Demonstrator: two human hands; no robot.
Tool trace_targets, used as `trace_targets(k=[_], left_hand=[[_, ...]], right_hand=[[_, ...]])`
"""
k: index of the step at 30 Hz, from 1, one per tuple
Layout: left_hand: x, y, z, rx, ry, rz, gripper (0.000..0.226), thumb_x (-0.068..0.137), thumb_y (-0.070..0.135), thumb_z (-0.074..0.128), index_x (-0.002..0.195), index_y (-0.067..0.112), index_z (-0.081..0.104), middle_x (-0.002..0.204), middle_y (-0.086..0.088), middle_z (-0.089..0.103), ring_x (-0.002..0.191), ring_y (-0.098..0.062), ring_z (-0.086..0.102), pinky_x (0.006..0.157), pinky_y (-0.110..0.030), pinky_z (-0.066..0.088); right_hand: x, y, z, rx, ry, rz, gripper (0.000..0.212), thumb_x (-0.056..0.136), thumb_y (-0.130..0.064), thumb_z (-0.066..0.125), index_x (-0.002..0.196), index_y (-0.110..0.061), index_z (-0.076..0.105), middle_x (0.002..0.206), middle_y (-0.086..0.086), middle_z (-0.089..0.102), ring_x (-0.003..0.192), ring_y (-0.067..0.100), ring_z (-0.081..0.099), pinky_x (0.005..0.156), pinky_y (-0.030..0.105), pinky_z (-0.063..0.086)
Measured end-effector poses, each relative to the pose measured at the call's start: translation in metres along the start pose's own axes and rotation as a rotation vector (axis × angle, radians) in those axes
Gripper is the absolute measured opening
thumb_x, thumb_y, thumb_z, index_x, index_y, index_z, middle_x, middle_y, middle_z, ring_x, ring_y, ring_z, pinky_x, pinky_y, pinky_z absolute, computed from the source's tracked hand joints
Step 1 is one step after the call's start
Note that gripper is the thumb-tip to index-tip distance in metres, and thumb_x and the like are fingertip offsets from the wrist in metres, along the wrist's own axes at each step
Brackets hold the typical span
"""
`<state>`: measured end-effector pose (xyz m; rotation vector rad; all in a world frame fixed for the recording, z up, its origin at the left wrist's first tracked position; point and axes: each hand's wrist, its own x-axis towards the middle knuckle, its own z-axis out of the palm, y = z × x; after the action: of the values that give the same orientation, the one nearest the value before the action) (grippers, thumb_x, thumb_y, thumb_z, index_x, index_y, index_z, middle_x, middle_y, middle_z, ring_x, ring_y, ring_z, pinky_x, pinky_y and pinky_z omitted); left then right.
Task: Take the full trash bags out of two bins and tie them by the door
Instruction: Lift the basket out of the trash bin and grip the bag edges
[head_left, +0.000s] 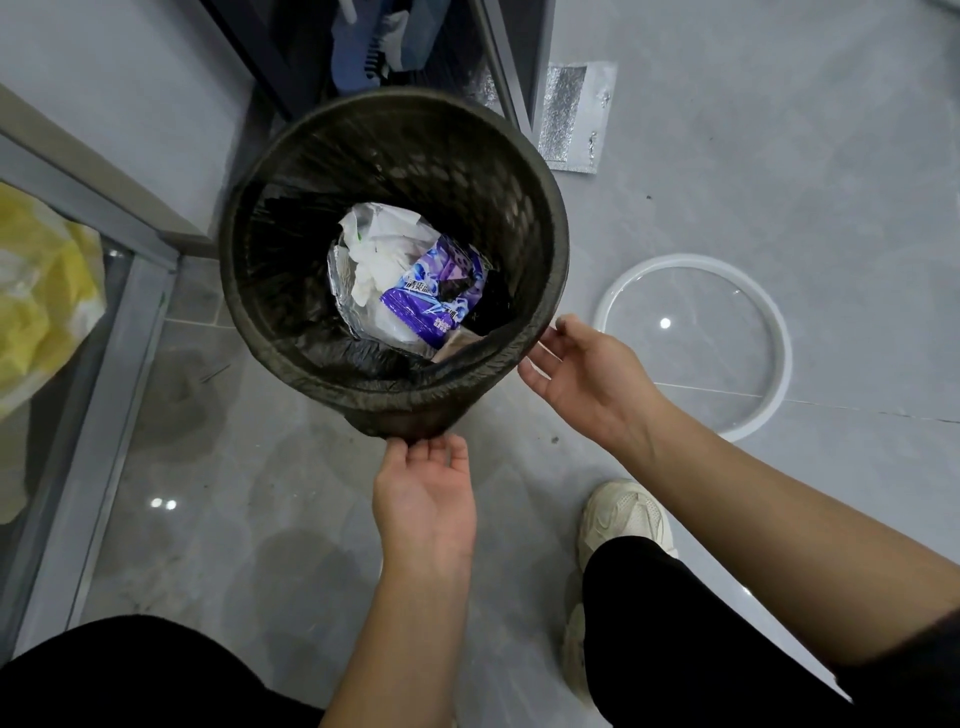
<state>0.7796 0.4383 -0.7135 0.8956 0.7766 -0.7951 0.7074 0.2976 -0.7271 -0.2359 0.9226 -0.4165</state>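
Left hand (426, 493), loosely open, touches the trash bag (405, 410) folded over the bin (467, 166); right hand (587, 369) hovers open beside it.

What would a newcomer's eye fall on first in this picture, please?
The dark mesh bin in the middle, lined with a black bag and holding a purple wrapper and white tissue. Both hands sit at its near rim: the left hand touches the bag's folded edge, the right hand is open beside it. A white ring lies on the floor to the right.

Dim, cool light; ceiling glare on floor (665, 323); edges perhaps bowed, soft.
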Motion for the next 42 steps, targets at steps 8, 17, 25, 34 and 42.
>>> trace_targets(k=[8, 17, 25, 34, 42], left_hand=[[-0.041, 0.016, 0.006, 0.271, -0.077, -0.002, 0.018, 0.093, 0.027, 0.048, 0.085, 0.019, 0.061, 0.072, 0.006, 0.067, 0.07, -0.01, 0.057, 0.066, -0.026, 0.043], [-0.052, 0.049, 0.025, 0.535, -0.122, -0.191, 0.019, 0.095, 0.025, 0.051, 0.085, 0.012, 0.062, 0.067, 0.002, 0.07, 0.054, -0.005, 0.066, 0.043, -0.014, 0.046], [-0.052, 0.066, 0.031, 0.586, -0.147, -0.321, 0.015, 0.092, 0.019, 0.053, 0.079, 0.014, 0.06, 0.075, 0.0, 0.068, 0.031, -0.003, 0.042, 0.031, -0.013, 0.035], [-0.034, 0.096, 0.031, 0.381, -0.152, -0.363, 0.015, 0.09, 0.015, 0.048, 0.075, 0.015, 0.049, 0.057, 0.005, 0.052, 0.027, -0.003, 0.029, 0.03, -0.014, 0.022], [-0.019, 0.143, 0.04, 0.56, -0.086, -0.139, 0.028, 0.091, 0.021, 0.051, 0.064, 0.019, 0.043, 0.051, 0.009, 0.035, 0.023, -0.004, 0.021, 0.03, -0.013, 0.017]], right_hand=[[-0.027, 0.003, 0.008, -0.257, -0.104, 0.187, 0.016, 0.086, -0.007, 0.05, 0.081, -0.018, 0.061, 0.083, 0.0, 0.062, 0.074, 0.014, 0.062, 0.066, 0.026, 0.054], [-0.052, -0.001, 0.032, -0.686, -0.01, 0.379, 0.017, 0.088, -0.031, 0.063, 0.079, -0.018, 0.061, 0.063, -0.006, 0.061, 0.049, 0.008, 0.054, 0.045, 0.018, 0.044], [-0.058, 0.01, 0.046, -0.46, 0.122, 0.274, 0.016, 0.089, -0.013, 0.051, 0.073, -0.013, 0.052, 0.065, 0.001, 0.06, 0.051, 0.01, 0.062, 0.041, 0.016, 0.043], [-0.061, -0.006, 0.046, -0.069, 0.084, 0.127, 0.04, 0.089, -0.009, 0.054, 0.05, -0.016, 0.052, 0.049, -0.006, 0.032, 0.037, 0.005, 0.03, 0.035, 0.013, 0.02], [-0.054, -0.044, 0.05, -0.082, 0.07, 0.071, 0.035, 0.09, -0.013, 0.056, 0.056, -0.015, 0.052, 0.046, -0.007, 0.038, 0.036, 0.007, 0.024, 0.037, 0.015, 0.019]])
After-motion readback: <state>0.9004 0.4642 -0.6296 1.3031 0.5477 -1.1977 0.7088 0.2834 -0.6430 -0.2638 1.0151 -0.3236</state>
